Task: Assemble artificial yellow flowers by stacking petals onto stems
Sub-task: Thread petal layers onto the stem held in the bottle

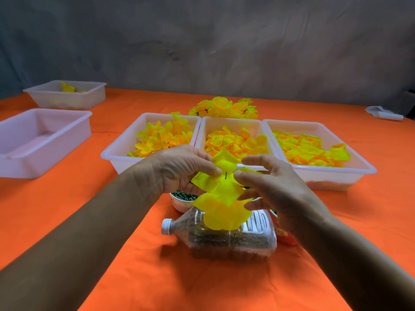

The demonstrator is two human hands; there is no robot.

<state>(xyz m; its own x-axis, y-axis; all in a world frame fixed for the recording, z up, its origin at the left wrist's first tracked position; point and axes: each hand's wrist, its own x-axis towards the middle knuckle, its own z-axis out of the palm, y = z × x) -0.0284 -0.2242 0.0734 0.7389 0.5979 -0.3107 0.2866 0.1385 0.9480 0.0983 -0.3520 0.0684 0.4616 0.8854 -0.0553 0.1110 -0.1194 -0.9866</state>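
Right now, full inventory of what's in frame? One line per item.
petal trays: 3, white, side by side mid-table, each holding yellow petals
petal layer: 1, yellow, held between both hands, a thin dark stem tip poking through its middle
finished flowers: a pile, yellow-orange, behind the trays
empty tray: 1, white, left
far tray: 1, white, back left, a few yellow petals inside
bottle: 1, clear with white cap, lying on its side under the hands, brown granules inside
bowl: 1, white, holding dark green bits, behind the bottle
tablecloth: orange
left hand: grip on the petal layer
right hand: fingers spread, touching the petal layer
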